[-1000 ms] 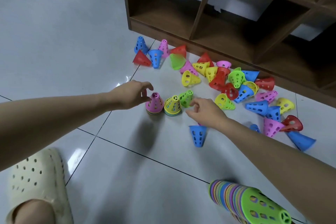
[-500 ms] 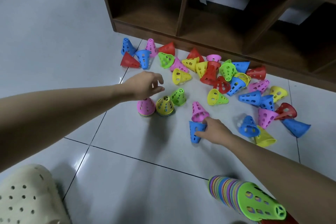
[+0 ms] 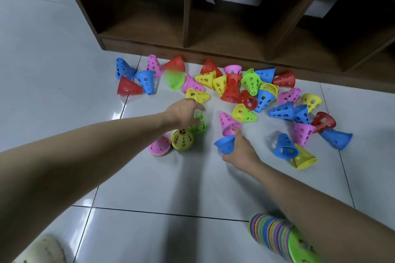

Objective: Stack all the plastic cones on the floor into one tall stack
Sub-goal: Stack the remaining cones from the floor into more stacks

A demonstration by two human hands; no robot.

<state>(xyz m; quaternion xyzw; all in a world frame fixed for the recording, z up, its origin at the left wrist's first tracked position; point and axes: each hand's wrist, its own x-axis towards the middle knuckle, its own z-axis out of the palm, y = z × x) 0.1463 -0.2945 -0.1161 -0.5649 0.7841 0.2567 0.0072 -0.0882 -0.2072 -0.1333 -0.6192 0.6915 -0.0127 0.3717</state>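
Several loose coloured plastic cones [image 3: 230, 87] lie scattered on the white tiled floor in front of a shelf. My left hand [image 3: 184, 113] reaches over a green cone [image 3: 200, 125], its fingers curled round the cone's top. Just in front of it stand two short stacks, one topped by a pink cone [image 3: 160, 146] and one by a yellow cone [image 3: 182, 139]. My right hand [image 3: 240, 151] grips a blue cone [image 3: 224, 144], tilted off the floor, and its forefinger touches the rim of a pink cone [image 3: 228, 122]. A long multicoloured stack [image 3: 275, 235] lies at the bottom right, partly under my right forearm.
A dark wooden shelf unit [image 3: 192, 28] with open compartments stands right behind the cones. A cream perforated sandal [image 3: 40, 250] is at the bottom left. More cones, among them a blue cone [image 3: 285, 147] and a yellow cone [image 3: 304, 157], lie to the right of my right hand.
My left hand has moved right and down from above the short stacks onto the green cone. My right hand has tipped the blue cone up and reached the pink cone.
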